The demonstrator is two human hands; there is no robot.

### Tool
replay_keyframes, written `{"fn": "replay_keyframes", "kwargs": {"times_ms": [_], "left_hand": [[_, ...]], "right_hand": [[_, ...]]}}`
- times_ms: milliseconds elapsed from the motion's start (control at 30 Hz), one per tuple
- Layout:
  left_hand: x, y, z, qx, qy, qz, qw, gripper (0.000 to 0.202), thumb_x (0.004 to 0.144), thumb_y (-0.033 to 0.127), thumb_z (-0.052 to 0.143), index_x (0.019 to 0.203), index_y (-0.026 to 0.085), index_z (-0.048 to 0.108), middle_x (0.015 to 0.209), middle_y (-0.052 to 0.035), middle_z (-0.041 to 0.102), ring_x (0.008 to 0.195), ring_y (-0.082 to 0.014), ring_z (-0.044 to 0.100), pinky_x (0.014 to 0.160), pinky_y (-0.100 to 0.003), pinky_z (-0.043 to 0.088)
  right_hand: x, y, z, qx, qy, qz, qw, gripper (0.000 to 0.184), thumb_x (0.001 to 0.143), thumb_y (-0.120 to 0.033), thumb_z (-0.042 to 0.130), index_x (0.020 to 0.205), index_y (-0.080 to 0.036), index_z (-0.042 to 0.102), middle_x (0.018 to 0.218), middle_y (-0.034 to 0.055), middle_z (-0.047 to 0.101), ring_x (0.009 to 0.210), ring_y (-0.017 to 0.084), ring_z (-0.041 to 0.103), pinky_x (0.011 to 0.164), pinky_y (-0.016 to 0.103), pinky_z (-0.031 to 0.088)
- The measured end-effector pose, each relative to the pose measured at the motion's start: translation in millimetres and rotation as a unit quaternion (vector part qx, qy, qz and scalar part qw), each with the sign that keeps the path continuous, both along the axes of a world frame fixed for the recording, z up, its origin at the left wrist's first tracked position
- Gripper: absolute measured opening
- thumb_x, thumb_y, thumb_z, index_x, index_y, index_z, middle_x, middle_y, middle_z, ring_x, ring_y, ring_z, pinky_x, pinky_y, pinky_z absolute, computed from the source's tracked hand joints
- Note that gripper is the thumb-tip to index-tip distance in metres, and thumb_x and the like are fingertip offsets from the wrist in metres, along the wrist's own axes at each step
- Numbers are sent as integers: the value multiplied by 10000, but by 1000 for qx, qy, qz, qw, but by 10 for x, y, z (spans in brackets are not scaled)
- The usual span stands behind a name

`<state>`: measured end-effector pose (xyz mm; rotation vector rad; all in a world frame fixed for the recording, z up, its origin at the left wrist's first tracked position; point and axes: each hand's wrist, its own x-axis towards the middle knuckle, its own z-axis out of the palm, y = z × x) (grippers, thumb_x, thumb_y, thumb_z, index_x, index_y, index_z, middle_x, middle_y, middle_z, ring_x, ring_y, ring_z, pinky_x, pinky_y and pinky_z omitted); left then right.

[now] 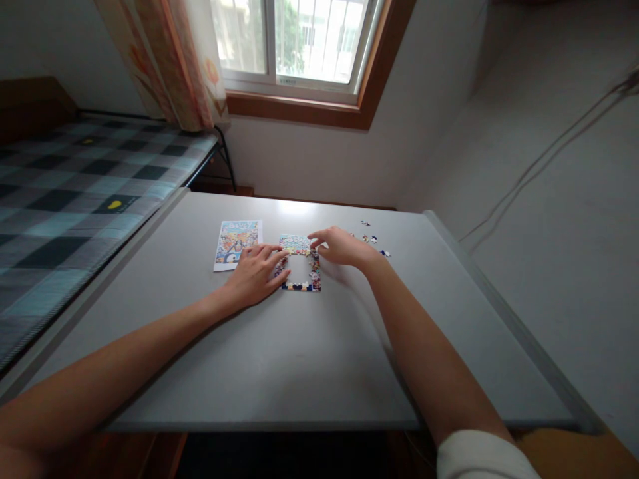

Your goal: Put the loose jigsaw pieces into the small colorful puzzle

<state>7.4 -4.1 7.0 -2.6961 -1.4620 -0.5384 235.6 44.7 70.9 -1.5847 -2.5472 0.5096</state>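
Note:
A partly assembled jigsaw puzzle (315,275) lies on the table; its frame-shaped border surrounds a bare middle, with a filled strip across the top. My left hand (257,269) rests flat with fingers spread over the puzzle's left side, covering part of it. At the top right corner is my right hand (342,245), its index finger stretched over the pieces and its thumb apart below. Nothing shows between those fingers. A printed picture sheet (234,233) lies left of the puzzle, its lower right part behind my left hand.
Several loose puzzle pieces (373,239) are scattered right of my right hand. The white table (299,359) has raised side edges. A bed with a checked mattress (90,173) stands at the left. Beyond the table are a window (294,40) and a curtain (174,66).

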Motion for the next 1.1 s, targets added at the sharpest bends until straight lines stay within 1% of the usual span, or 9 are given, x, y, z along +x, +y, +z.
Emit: {"fn": "replay_keyframes", "kwargs": {"times_ms": [133,267,433,567,700,800,900,1100], "left_hand": [[-5,2,-9,8,-8,8,1000,381,951,422,491,1278,236,551,1335,-95,562,1209,-300,487,976,-469,349],[-10,11,-27,7,-12,22,1000,398,942,438,496,1266,216,562,1274,-116,579,1193,-309,486,973,-469,352],[-12,12,-24,5,-19,21,1000,359,942,449,493,1209,240,611,1260,-98,583,1197,-313,471,982,-477,340],[-10,11,-19,-3,-20,15,1000,368,940,441,499,1214,225,615,1256,-98,593,1201,-314,466,986,-477,332],[-7,16,-23,-2,-18,15,1000,373,941,439,503,1220,211,602,1245,-100,601,1190,-306,475,977,-465,337],[-5,14,-26,14,-16,21,1000,392,935,428,511,1237,188,586,1240,-116,595,1171,-306,484,969,-461,344],[-7,9,-33,32,-13,26,999,408,927,424,519,1252,186,583,1199,-124,599,1138,-309,490,957,-460,354],[-12,4,-36,46,16,23,999,348,935,444,511,1155,207,639,1108,-106,607,1064,-296,488,918,-441,359]], "right_hand": [[-5,-19,30,-24,9,-10,1000,477,843,-107,517,1301,-186,627,1138,74,730,980,209,688,866,314,520],[-6,-37,63,-43,12,-20,999,480,843,-110,525,1305,-191,625,1140,76,729,1018,220,684,884,322,523],[14,-15,37,-49,19,-18,998,469,848,-112,526,1301,-177,627,1134,84,730,1018,215,684,895,320,521],[19,-6,34,-60,21,-16,998,466,852,-120,527,1307,-155,619,1139,99,727,1009,210,686,903,312,515],[26,-7,33,-52,22,-8,998,452,867,-136,522,1309,-147,616,1158,104,719,1036,217,678,929,325,505],[36,1,15,-41,23,0,999,440,864,-137,537,1294,-154,626,1173,96,714,1068,221,667,946,326,498],[45,16,-12,-33,23,-2,999,420,869,-145,543,1277,-169,640,1171,87,716,1056,217,672,941,323,500],[46,28,-28,-29,27,-4,999,407,876,-167,552,1272,-176,647,1138,91,728,1001,214,690,900,318,519]]}}
